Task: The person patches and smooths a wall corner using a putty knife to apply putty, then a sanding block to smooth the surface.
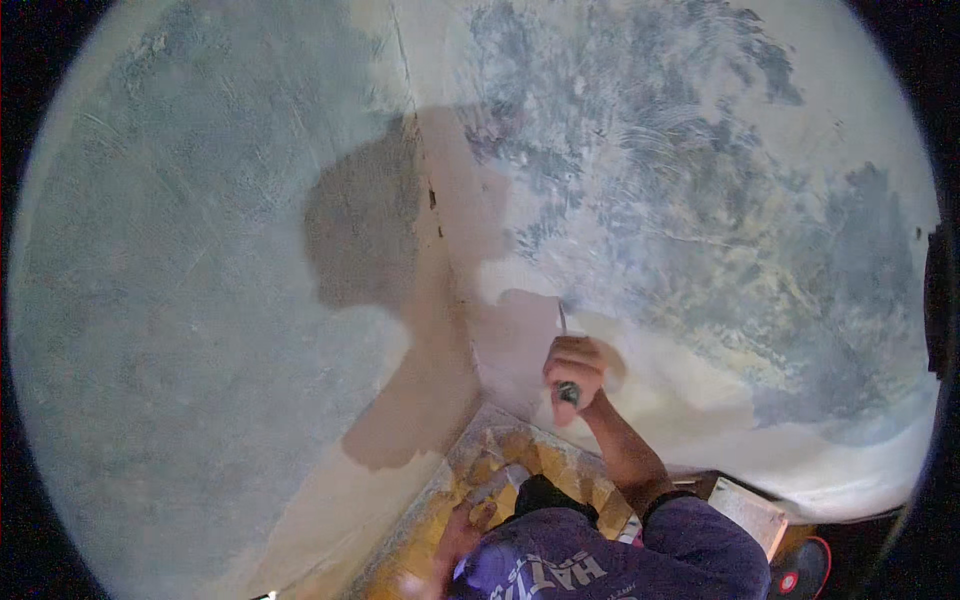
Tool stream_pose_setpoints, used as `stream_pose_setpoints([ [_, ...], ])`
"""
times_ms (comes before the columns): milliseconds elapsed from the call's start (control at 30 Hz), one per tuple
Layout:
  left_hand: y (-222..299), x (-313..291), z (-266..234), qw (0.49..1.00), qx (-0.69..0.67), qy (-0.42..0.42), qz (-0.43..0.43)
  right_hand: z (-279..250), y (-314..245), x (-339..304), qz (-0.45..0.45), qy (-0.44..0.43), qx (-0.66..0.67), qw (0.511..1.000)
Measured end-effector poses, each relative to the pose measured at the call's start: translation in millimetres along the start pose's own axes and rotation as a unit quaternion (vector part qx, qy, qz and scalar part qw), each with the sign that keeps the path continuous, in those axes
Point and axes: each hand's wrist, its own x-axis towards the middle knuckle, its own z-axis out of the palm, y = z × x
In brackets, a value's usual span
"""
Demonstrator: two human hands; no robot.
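My right hand (575, 372) is closed in a fist round the dark green handle of a putty knife (562, 318). Its thin blade, seen nearly edge-on, reaches up to the right-hand wall (640, 200) close to the corner. That wall carries patchy grey-blue and whitish plaster; its lower part is smoother and paler. Lower down, over the floor, my left hand (465, 528) is curled round a pale grey, flat elongated tool (497, 485), whose exact kind I cannot make out. The shadow of my head and arm falls across the corner.
A grey-green wall (190, 300) fills the left side, meeting the other at a corner seam with small dark gaps. The yellowish floor (570, 462) is dusty white along its edges. A pale box-like thing (748, 512) and a black and red round object (803, 572) lie at lower right.
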Motion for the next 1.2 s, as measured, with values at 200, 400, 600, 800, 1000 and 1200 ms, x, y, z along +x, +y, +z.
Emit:
stream_pose_setpoints([
  [200,8,17,-2,0.999,-0.011,0.035,0.003,11,-8,-24,-0.061,0.008,0.049,0.997],
  [400,21,29,-7,0.994,-0.019,0.065,-0.089,-2,-26,-62,0.279,-0.090,0.189,0.937],
  [600,23,49,4,0.996,-0.031,0.056,-0.063,-24,4,-50,0.003,-0.144,0.037,0.989],
  [800,33,55,4,0.997,-0.032,0.033,-0.058,-35,24,-43,-0.019,-0.121,0.107,0.987],
  [1000,24,57,10,0.999,0.013,0.031,-0.041,-12,-6,-70,0.243,-0.129,0.143,0.951],
  [1200,-22,58,24,0.998,0.064,-0.001,-0.027,-21,-7,-79,0.033,-0.184,0.079,0.979],
])
